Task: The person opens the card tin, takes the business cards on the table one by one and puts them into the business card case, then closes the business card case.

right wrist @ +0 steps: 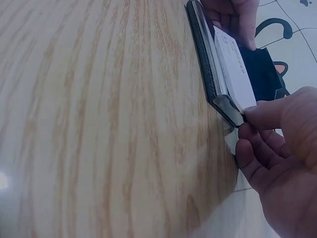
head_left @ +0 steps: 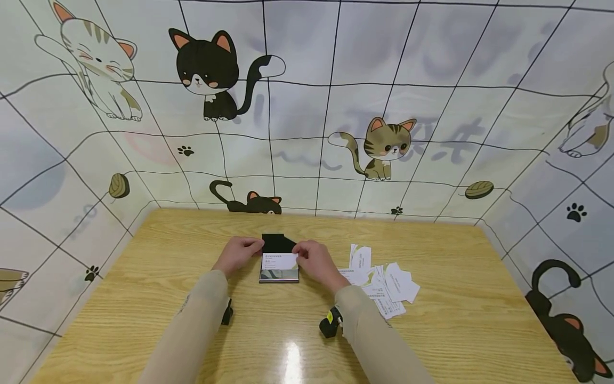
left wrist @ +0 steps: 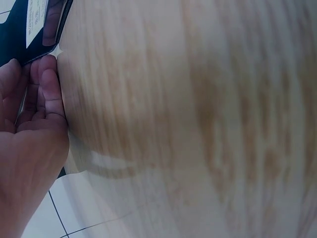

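One flat rectangular black card case (head_left: pixel 275 244), shiny metal front, flap open, lies on the light wood-grain counter (head_left: pixel 192 230); white printed card (head_left: pixel 282 260) inside. Only head view shows loose white printed cards (head_left: pixel 386 285) at three o'clock; right-wrist view adds case's thick dark side. Left hand (head_left: pixel 238 254) pinches its ten-o'clock edge, right hand (head_left: pixel 316 261) its two-o'clock edge.

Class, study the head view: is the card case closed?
No, the card case is open, its black flap extending behind a visible white card.
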`<state>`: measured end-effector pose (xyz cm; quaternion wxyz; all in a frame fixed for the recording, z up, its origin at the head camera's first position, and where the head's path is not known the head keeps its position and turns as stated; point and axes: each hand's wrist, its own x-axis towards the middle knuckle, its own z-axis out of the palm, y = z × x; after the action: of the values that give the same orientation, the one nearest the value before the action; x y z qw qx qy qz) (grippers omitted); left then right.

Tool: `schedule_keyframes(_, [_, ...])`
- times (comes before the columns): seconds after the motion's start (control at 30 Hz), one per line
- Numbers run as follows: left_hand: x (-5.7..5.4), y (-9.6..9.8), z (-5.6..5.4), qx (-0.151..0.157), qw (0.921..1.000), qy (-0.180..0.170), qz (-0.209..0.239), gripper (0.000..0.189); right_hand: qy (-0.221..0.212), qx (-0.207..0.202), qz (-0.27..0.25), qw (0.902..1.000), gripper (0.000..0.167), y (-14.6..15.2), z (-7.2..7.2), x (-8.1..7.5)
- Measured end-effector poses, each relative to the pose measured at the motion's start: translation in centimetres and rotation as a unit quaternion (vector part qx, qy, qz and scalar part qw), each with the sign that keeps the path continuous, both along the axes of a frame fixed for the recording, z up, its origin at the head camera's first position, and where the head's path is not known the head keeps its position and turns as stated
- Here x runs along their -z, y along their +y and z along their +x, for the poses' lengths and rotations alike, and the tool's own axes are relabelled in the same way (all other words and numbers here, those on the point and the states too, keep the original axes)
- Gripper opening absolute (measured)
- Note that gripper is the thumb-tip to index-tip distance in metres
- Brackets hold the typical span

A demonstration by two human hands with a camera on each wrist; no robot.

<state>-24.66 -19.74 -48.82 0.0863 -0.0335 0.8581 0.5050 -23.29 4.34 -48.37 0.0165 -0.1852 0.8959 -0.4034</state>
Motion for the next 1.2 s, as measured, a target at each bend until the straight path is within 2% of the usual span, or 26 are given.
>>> schedule_keyframes(0.33, [0.0,0.0,0.1,0.002,1.0000,0.002,-0.001,0.033,0.000,-0.022,0.028,0.9994,0.014,0.1,0.2,-0.2])
schedule_keyframes(0.57, [0.0,-0.1,0.1,0.006,0.9999,0.006,-0.013,0.033,-0.022,-0.032,0.064,0.9972,0.013,0.0,0.3,-0.4])
schedule_keyframes(0.77, [0.1,-0.1,0.1,0.006,0.9997,0.008,-0.021,0.032,-0.002,-0.048,0.071,0.9964,0.016,0.1,0.5,-0.4])
schedule_keyframes(1.2, [0.1,0.0,0.0,0.001,0.9998,0.008,-0.019,0.031,0.012,-0.035,0.029,0.9989,0.016,2.2,0.5,0.1])
